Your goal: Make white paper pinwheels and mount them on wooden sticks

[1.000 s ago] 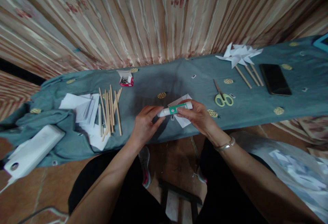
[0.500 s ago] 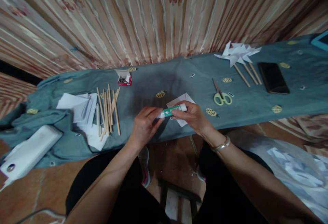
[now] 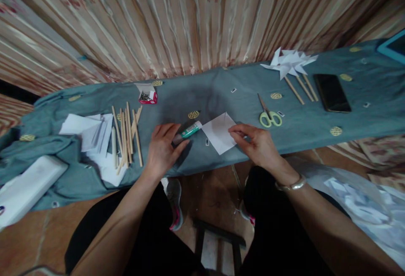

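Nearest, the loosely curled left hand (image 3: 163, 149) holds the greyish end of a green-labelled, white-tipped glue stick (image 3: 190, 130), while the right hand's (image 3: 257, 143) closed fingertips pinch a creased white paper square (image 3: 218, 132) on the blue-grey cloth (image 3: 218, 92), scissors (image 3: 270, 119) lying beyond.

Counter (image 3: 209, 88) passable behind white paper square (image 3: 218, 135); wooden sticks (image 3: 129, 129) block left, green-handled scissors (image 3: 268, 112) right, curtain (image 3: 196, 27) closes far edge.

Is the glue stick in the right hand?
No: the glue stick is at the left hand, while the right hand is at the white paper square.
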`<control>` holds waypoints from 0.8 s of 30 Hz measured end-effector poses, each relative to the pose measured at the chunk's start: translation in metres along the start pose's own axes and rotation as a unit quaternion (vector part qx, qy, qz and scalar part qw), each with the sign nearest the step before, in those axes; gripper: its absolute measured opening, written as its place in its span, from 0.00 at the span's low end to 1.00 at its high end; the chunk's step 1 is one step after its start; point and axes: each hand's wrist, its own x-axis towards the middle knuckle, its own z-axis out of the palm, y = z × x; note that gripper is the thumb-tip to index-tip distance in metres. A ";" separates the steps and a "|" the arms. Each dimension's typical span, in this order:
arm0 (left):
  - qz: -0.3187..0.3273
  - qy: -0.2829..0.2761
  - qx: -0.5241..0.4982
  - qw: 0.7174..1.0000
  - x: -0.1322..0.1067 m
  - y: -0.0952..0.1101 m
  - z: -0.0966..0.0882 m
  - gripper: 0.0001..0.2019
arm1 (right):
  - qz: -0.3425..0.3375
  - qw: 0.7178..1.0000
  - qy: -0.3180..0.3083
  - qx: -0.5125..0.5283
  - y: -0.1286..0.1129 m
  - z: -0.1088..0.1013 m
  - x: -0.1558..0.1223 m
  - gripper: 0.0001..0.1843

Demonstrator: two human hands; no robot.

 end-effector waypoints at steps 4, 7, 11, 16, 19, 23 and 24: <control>0.120 0.000 0.004 0.993 0.000 0.026 0.008 0.14 | -0.110 0.989 -0.015 -0.097 0.003 -0.003 -0.015 0.10; 0.198 -0.048 -0.017 0.979 0.001 0.047 0.019 0.11 | -0.140 0.980 -0.019 -0.142 0.003 0.002 -0.026 0.10; 0.215 -0.079 -0.038 0.973 0.006 0.058 0.029 0.12 | -0.132 0.977 -0.044 -0.160 0.003 0.006 -0.035 0.16; 0.222 -0.083 -0.036 0.971 0.011 0.058 0.037 0.11 | -0.131 0.976 -0.057 -0.162 0.006 0.005 -0.033 0.20; 0.231 -0.071 -0.028 0.970 0.011 0.058 0.039 0.10 | -0.130 0.977 -0.062 -0.157 0.008 0.004 -0.032 0.20; 0.232 -0.067 -0.033 0.970 0.010 0.058 0.041 0.09 | -0.124 0.979 -0.056 -0.151 0.009 0.004 -0.033 0.22; 0.231 -0.067 -0.034 0.970 0.010 0.058 0.041 0.09 | -0.124 0.980 -0.054 -0.149 0.009 0.004 -0.033 0.22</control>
